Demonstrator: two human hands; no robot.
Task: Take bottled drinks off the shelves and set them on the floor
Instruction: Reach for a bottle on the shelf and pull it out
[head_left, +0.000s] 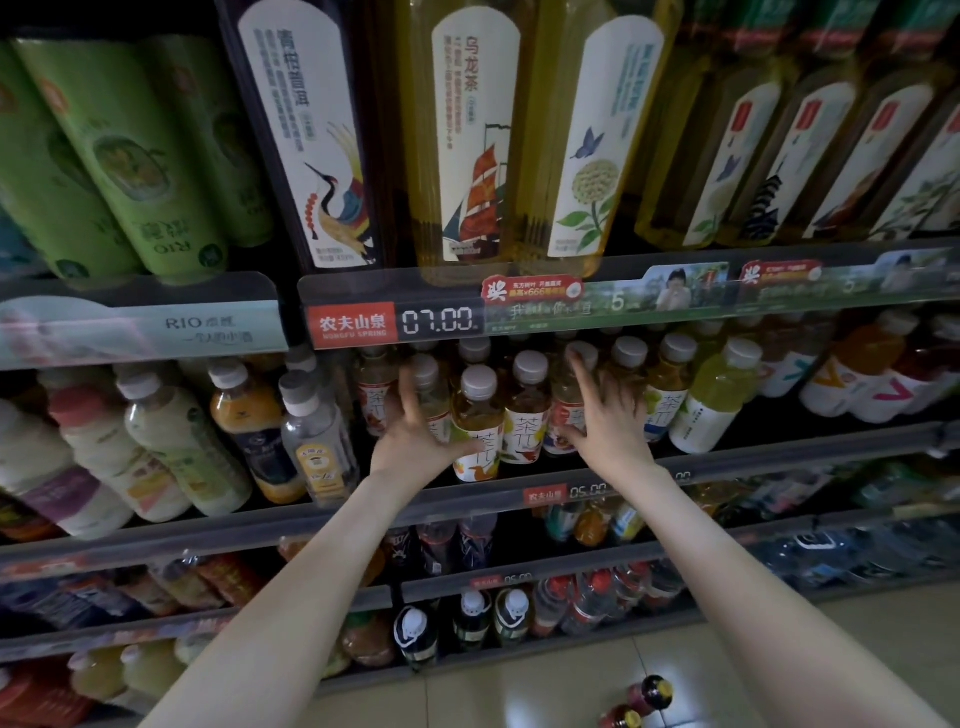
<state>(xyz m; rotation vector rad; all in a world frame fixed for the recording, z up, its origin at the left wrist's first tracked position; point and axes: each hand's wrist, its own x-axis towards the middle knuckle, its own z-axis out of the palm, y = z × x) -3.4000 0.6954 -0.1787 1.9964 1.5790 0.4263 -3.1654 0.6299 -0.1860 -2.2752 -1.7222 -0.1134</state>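
Both hands are up at the middle shelf (519, 499), fingers spread, nothing gripped yet. My left hand (415, 431) lies against the left flank of the tea bottles (478, 421); its thumb reaches across the label of the frontmost one. My right hand (608, 415) is flat on the bottles at the right of the same cluster, forefinger up near a cap (582, 353).

The two front bottles stand between my hands, upright, long axis vertical though the lens tilts them. Left hand touches the nearer bottle; it is the closer one for a first grasp. Right hand covers a bottle one row back.

Edges: the price rail (597, 312) of the shelf above hangs just over the caps, so little room to lift. Judgement: bottles must come forward toward me, over the shelf lip, not upward. Neighbouring bottles press close on both sides; a wide grip may knock them.

Floor (545, 691) is below and right of my right forearm. Two bottles (644, 701) stand there; open tile lies beside them for setting down more.
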